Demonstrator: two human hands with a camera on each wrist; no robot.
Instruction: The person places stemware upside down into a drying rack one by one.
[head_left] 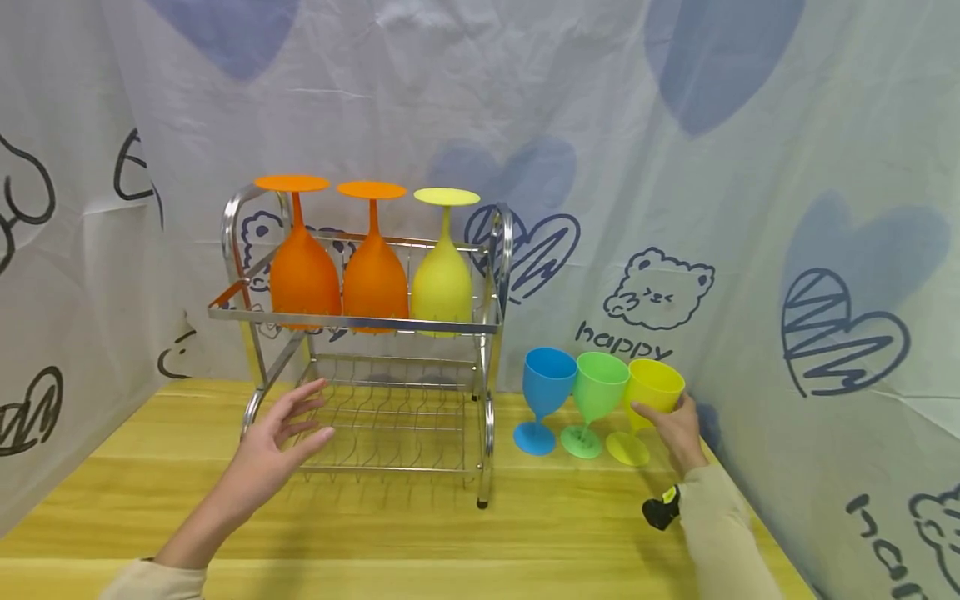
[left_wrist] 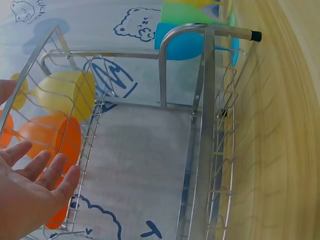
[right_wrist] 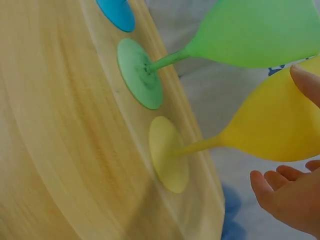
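On the wooden table at the right stands a yellow goblet (head_left: 654,385), upright on its foot. My right hand (head_left: 678,429) is around its bowl, the thumb lying over the near side. In the right wrist view a narrow gap shows between the fingers (right_wrist: 272,187) and the bowl. To its left stand a green goblet (head_left: 600,383) and a blue goblet (head_left: 548,379). My left hand (head_left: 273,442) holds nothing, its fingers spread in front of the two-tier metal rack (head_left: 356,320). On the rack's upper tier, two orange goblets (head_left: 303,275) and a pale yellow goblet (head_left: 442,283) sit upside down.
The rack's lower wire tier (head_left: 390,417) is below the upturned goblets. A small black object (head_left: 662,510) with a yellow-green mark is beside my right sleeve. A patterned white cloth (head_left: 480,100) hangs behind the table and along both sides.
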